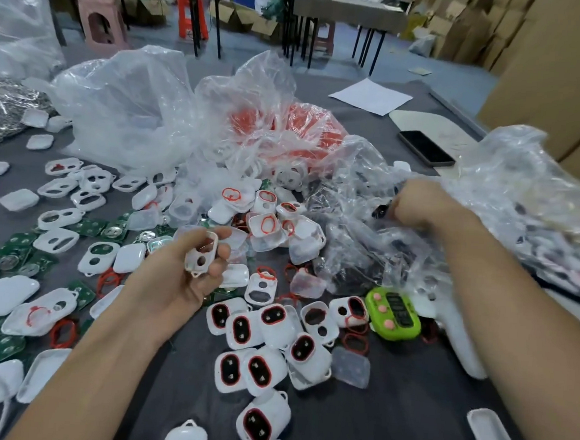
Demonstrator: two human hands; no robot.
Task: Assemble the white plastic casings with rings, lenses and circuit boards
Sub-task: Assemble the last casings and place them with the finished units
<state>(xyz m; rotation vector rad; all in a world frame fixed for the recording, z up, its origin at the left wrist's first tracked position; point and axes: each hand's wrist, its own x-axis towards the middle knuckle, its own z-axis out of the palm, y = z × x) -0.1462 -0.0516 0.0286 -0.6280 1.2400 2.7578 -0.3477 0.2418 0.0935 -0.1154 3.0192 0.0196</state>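
Head camera, looking down a grey work table [405, 417]: nearest the person, a finished casing [258, 425] lies with a red ring round its dark insert, and just beyond it a cluster of like casings [260, 331] sits touching one another between the two forearms. The left hand [188, 274], palm up, grips an empty white casing [202, 255] between thumb and curled fingers, held above the table. To its left, green circuit boards [15, 255] are scattered among open casings and loose red rings [62, 332]. A green device [393, 313] with pink buttons lies right of the cluster, at the edge of a crumpled clear bag [355, 245]. The right hand [416, 204], fingers curled, pinches a small dark part [380, 210] inside that bag. Farther back, a second bag [308, 131] holds a mass of red parts. Beyond, a dark phone [425, 147] and a white sheet of paper [371, 95] lie near the far edge, with a pink stool [101, 22] on the floor behind.
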